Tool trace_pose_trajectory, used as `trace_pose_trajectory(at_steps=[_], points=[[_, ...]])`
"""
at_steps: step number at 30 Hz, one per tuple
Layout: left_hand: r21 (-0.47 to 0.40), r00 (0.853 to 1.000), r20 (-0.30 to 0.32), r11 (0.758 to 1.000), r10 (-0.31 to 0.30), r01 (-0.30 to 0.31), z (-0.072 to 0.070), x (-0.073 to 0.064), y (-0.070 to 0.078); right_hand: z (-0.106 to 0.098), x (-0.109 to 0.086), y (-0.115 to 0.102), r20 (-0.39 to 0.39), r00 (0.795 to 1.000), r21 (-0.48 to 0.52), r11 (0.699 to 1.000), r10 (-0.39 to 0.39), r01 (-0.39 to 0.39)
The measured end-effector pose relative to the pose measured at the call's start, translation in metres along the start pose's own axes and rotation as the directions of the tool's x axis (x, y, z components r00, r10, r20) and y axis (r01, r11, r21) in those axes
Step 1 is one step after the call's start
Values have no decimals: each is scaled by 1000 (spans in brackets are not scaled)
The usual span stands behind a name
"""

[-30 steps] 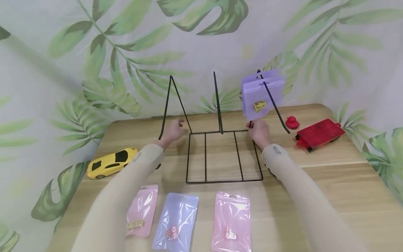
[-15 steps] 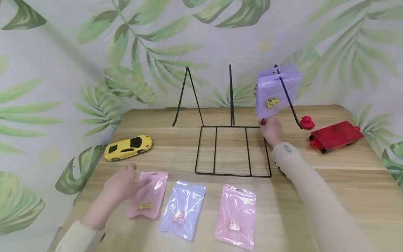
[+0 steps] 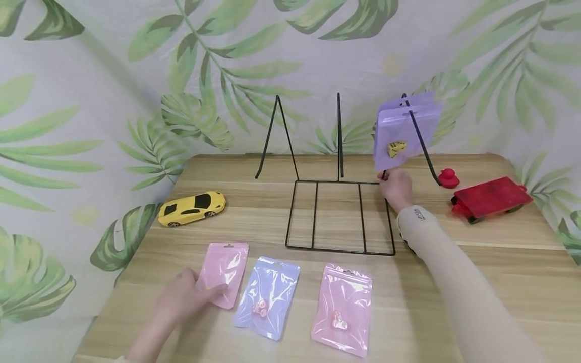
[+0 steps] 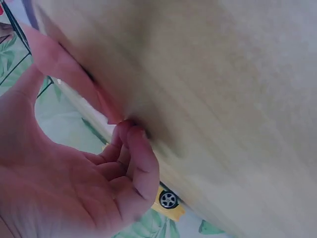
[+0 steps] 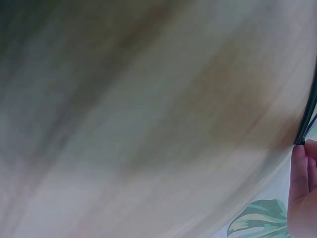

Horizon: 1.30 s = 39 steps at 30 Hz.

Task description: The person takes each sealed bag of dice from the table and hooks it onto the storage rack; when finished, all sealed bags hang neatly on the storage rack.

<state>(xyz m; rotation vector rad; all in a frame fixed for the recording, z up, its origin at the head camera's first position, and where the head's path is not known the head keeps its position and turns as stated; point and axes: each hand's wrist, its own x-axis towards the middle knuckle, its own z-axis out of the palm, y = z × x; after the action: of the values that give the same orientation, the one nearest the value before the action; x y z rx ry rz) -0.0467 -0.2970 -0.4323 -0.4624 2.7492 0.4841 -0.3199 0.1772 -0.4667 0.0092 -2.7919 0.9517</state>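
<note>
My left hand (image 3: 183,297) pinches the left side of a pink zip bag (image 3: 224,264), thumb laid over its front and fingers at its edge. In the left wrist view, curled fingertips (image 4: 132,130) meet the bag's lifted pink edge (image 4: 64,69). At the rear right corner of a black wire rack (image 3: 338,249), my right hand (image 3: 396,189) grips the wire, seen at the edge of the right wrist view as fingers (image 5: 298,168) on black wire. Purple zip bags (image 3: 404,126), the front one with a yellow dice, hang from the rack's right hook just above that hand.
A blue zip bag (image 3: 272,280) and another pink zip bag (image 3: 347,292) lie in front of the rack. A yellow toy car (image 3: 192,207) stands at left. On the right are a red toy duck (image 3: 448,178) and a red toy cart (image 3: 492,197). A leaf-patterned cloth hangs behind.
My left hand has left the rack's rear left side, come toward the front left, and taken hold of the leftmost pink bag. My right hand stays on the rack's corner.
</note>
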Motion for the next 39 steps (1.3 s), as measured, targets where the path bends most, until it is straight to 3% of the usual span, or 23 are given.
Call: trace_pose_trajectory(at_steps=[5, 9, 13, 17, 19, 20, 22, 24, 25, 27, 29, 33, 39], points=[[-13, 1000, 4, 1000, 22, -22, -3, 7, -2, 0, 0, 2, -24, 1000, 9, 1000, -19, 20], [-145, 999, 38, 989, 30, -25, -7, 15, -14, 0, 0, 1, -10, 1000, 20, 1000, -18, 18], [-316, 998, 67, 948, -10, 31, -14, 22, -29, 2, -1, 1, -4, 1000, 17, 1000, -16, 16], [-448, 999, 42, 893, -27, 42, -26, 18, -33, 2, -2, 2, -17, 1000, 4, 1000, -16, 16], [-582, 1000, -16, 813, 1, -10, -30, 12, -28, 2, -2, 1, -19, 1000, 0, 1000, -22, 22], [-652, 999, -45, 756, 26, -49, -31, 9, -22, 1, -2, 1, -20, 999, 0, 1000, -25, 25], [-779, 988, -118, 609, 96, -152, -34, 1, -7, 0, -2, 0, -21, 999, 7, 1000, -27, 27], [-851, 968, -187, 463, 169, -245, -35, -6, 14, 0, -1, 0, -14, 1000, 12, 1000, -18, 18], [-865, 958, -208, 420, 200, -275, -36, -11, 26, -1, -1, -1, -8, 1000, 19, 1000, -7, 7], [-871, 936, -237, 371, 259, -324, -38, -18, 51, -1, -1, -1, 5, 1000, 29, 999, 18, -18], [-867, 925, -230, 368, 301, -336, -41, -24, 74, -1, -1, -1, 22, 999, 26, 999, 37, -38], [-869, 923, -181, 385, 339, -312, -43, -29, 110, 0, -1, -1, 8, 1000, 13, 1000, 26, -26], [-871, 926, -169, 388, 338, -301, -40, -19, 132, 1, 0, 0, -12, 1000, 5, 1000, 11, -11]])
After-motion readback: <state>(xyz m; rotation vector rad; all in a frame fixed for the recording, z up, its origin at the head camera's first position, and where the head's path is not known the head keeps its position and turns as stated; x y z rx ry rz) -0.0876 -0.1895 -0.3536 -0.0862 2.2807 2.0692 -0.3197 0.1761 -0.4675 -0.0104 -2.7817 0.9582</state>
